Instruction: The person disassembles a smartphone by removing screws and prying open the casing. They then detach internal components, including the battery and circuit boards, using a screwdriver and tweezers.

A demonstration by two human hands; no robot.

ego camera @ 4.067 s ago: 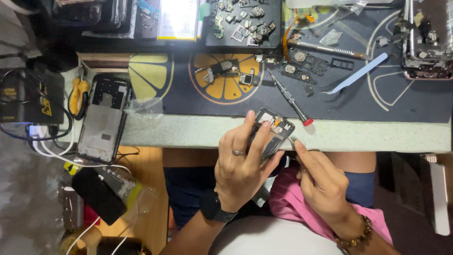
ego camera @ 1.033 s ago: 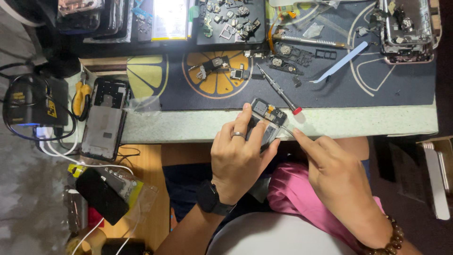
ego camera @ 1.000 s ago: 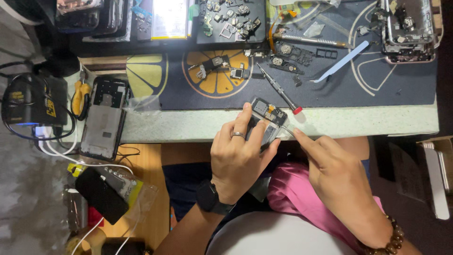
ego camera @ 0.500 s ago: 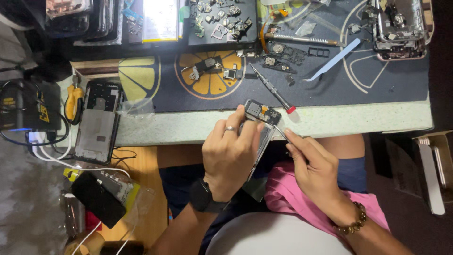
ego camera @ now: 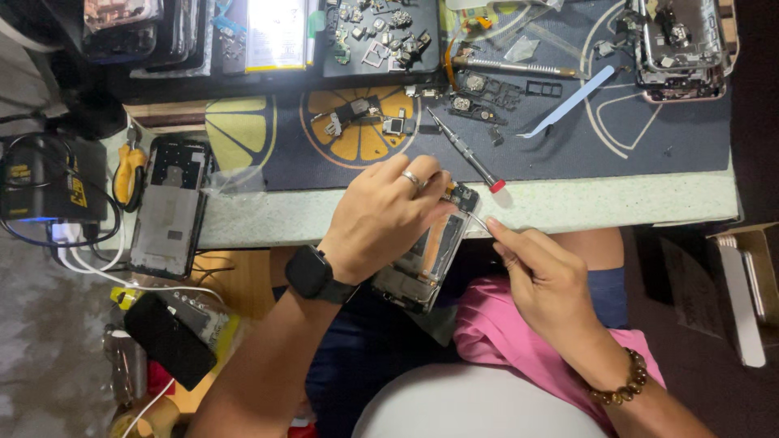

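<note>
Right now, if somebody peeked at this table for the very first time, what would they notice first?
Probably the two hands in the middle: the left hand holds an opened phone at the table's front edge, while the right hand points a thin tool at its top end. Next come the orange-slice pictures on the dark mat, strewn with tiny parts, and the red-tipped screwdriver lying beside them.

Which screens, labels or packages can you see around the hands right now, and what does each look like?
Smartwatch: on the left wrist, square, black, screen dark.
Opened phone: held by the left hand, rectangular, dark insides showing.
Phone frame: table's left edge, rectangular, grey and black.
Battery: top centre, flat white rectangle with a printed label.
Black box: far left, yellow label.
</note>
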